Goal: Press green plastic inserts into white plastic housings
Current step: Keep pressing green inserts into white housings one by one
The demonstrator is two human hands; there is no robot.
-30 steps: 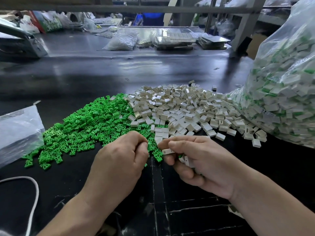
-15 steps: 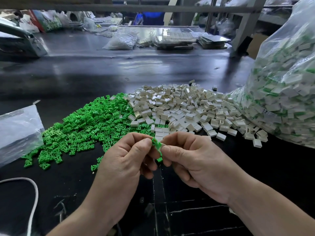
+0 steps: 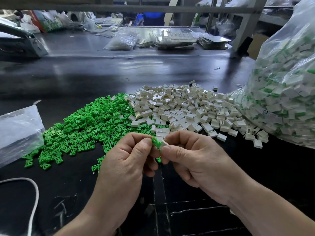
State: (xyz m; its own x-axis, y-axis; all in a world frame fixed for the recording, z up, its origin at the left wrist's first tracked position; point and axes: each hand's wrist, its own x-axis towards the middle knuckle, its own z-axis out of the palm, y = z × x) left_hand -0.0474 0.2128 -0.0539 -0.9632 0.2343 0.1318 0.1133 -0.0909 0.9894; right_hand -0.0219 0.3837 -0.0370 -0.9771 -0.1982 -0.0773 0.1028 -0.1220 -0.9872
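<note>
Left hand pinches a green insert between thumb and forefinger, other fingers curled under. Right hand pinches a white housing between thumb and forefinger tips. Insert and housing meet just above the table, between the two thumbs; the insert's right end touches the housing's left end and looks partly entered, though how far in is hard to tell as the fingers cover the joint. Most of the insert still sticks out up and left of the housing.

Behind the hands: pile of green inserts on the left, pile of white housings on the right, the two piles touching and mixing in the middle. Large clear bag of assembled parts at far right, resting against the white pile. Crumpled clear bag at left edge, beside the green pile. White cord at lower left on the black table.
</note>
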